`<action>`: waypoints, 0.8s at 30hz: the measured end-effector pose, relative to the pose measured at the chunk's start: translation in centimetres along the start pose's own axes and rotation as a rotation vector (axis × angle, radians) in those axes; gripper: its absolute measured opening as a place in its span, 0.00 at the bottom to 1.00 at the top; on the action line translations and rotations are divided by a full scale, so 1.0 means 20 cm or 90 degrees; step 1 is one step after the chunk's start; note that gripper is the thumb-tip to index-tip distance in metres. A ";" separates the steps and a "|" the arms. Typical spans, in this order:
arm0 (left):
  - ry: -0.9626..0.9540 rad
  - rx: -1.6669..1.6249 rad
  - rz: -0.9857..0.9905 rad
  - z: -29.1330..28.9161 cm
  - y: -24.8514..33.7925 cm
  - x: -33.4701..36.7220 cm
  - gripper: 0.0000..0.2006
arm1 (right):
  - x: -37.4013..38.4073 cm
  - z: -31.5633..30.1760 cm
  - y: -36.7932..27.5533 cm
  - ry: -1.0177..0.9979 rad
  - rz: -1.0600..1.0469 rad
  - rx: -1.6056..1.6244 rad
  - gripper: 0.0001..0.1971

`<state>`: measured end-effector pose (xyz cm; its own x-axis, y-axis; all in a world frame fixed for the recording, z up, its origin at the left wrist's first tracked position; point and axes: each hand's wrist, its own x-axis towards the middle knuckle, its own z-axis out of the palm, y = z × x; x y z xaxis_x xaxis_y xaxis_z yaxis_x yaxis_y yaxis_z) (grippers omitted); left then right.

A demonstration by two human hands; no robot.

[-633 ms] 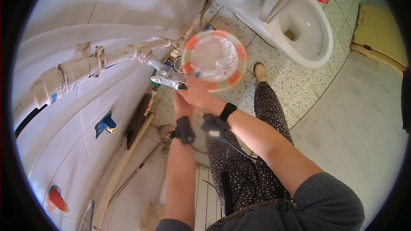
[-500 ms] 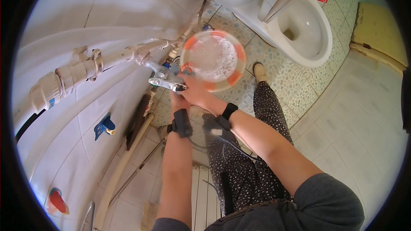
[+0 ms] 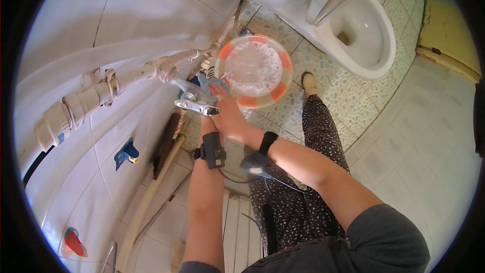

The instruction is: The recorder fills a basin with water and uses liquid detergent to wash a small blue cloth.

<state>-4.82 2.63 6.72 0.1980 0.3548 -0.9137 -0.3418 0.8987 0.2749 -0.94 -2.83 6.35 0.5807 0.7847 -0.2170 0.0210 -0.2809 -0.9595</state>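
Note:
A chrome tap (image 3: 194, 102) juts from the pipe on the left wall, with my hands close under its spout. Blue-grey cloth (image 3: 208, 84) shows beyond the tap, at the fingers of my right hand (image 3: 228, 114), which are bent over it. My left hand (image 3: 206, 123) lies beneath the tap and beside my right hand; its fingers are hidden. Just past my hands, a round orange-and-white basin (image 3: 281, 92) stands on the floor, holding cloudy water (image 3: 255, 71) with foam.
Along the left wall runs a pale pipe (image 3: 132, 77). A white toilet (image 3: 388, 53) stands at the far right. Blue (image 3: 127, 152) and red (image 3: 75, 242) hooks are on the left wall. My shoe (image 3: 310, 84) rests on the patterned tiles near the basin.
The blue-grey cloth shows more fully beyond the tap. My right hand has turned and its fingers are more visible; splashing droplets appear near the basin.

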 end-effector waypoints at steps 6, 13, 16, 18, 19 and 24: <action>-0.255 0.154 -0.079 0.12 -0.12 0.01 0.24 | 0.25 -0.11 0.34 0.027 -0.017 -0.329 0.24; -0.152 0.119 -0.054 -0.01 -0.06 0.03 0.23 | 0.14 -0.06 0.12 -0.056 0.009 -0.126 0.25; -0.228 0.149 -0.053 0.01 -0.14 0.07 0.23 | 0.27 -0.16 0.20 0.025 0.152 -0.162 0.25; -0.238 0.138 -0.066 0.03 -0.11 0.07 0.22 | 0.23 -0.12 0.23 0.043 0.039 -0.207 0.23; -0.158 0.120 -0.057 0.01 -0.08 0.05 0.22 | 0.17 -0.10 0.16 0.007 0.046 -0.171 0.22; -0.095 0.057 -0.037 0.05 -0.06 0.08 0.20 | 0.09 -0.07 0.16 -0.047 0.046 -0.099 0.23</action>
<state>-3.26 2.40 5.27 0.3521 0.3297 -0.8759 -0.2435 0.9359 0.2544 1.20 -3.09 3.13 0.5236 0.7964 -0.3027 0.1098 -0.4155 -0.9030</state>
